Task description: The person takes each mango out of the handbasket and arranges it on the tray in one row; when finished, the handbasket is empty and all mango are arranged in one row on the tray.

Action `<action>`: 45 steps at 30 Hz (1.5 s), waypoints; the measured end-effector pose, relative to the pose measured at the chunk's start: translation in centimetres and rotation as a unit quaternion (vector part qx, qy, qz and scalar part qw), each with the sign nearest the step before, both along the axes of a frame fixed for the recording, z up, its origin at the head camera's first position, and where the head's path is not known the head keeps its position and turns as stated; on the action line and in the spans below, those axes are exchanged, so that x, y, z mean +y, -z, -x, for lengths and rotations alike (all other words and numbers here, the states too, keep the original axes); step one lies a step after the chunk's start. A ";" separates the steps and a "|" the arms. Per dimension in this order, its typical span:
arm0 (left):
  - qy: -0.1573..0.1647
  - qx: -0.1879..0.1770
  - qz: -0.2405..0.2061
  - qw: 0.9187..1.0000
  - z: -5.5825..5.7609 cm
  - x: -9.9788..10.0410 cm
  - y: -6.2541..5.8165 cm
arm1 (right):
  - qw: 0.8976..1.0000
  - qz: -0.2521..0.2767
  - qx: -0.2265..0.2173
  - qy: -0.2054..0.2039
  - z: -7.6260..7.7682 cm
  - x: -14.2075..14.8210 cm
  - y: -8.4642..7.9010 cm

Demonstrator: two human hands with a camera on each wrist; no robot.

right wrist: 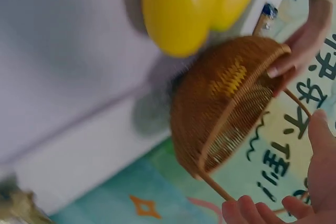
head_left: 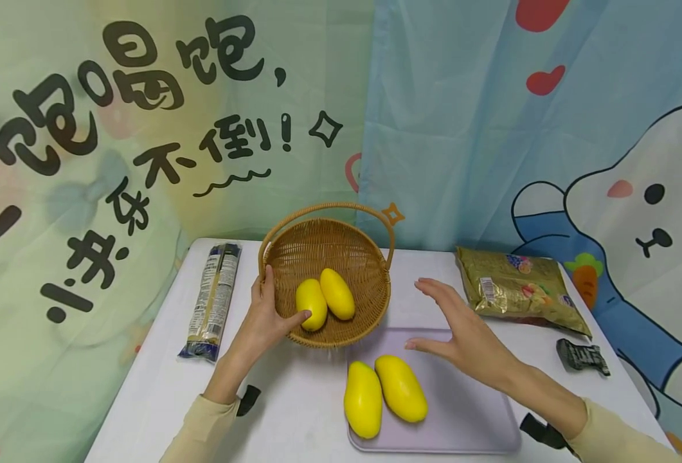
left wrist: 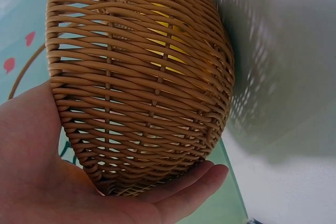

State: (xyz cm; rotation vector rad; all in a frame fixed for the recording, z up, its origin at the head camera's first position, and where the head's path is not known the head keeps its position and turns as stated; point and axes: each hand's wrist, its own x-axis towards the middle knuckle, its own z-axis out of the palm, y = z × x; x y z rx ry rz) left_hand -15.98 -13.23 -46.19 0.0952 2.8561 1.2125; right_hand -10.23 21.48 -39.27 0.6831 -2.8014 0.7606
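Tilting in the gripping left hand, brown woven basket, two yellow mangoes inside, right hand spread.

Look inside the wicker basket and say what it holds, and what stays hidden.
Inside the wicker basket, tilted toward the camera, two yellow mangoes lie side by side. The left hand grips its rim, the thumb touching one mango. The weave beneath the fruit is covered.

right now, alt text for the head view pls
A left hand grips the rim of a tilted wicker basket holding two mangoes. The open right hand hovers over a lavender tray with two more mangoes.
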 end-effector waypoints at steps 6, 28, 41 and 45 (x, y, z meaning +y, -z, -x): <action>0.000 0.004 0.000 1.000 0.0 -0.1 0.1 | 0.997 -0.023 0.041 -0.055 2.5 -1.8 -3.2; -0.002 -0.001 0.005 1.000 0.0 -0.1 0.0 | 0.963 -0.166 -0.113 -0.179 10.6 -9.7 -0.7; -0.004 0.010 -0.001 1.000 0.0 0.1 0.1 | 0.936 -0.246 -0.205 -0.150 12.2 -12.2 1.3; -0.004 0.015 0.000 1.000 0.0 0.2 0.2 | 0.926 -0.271 -0.218 -0.148 12.5 -12.7 1.4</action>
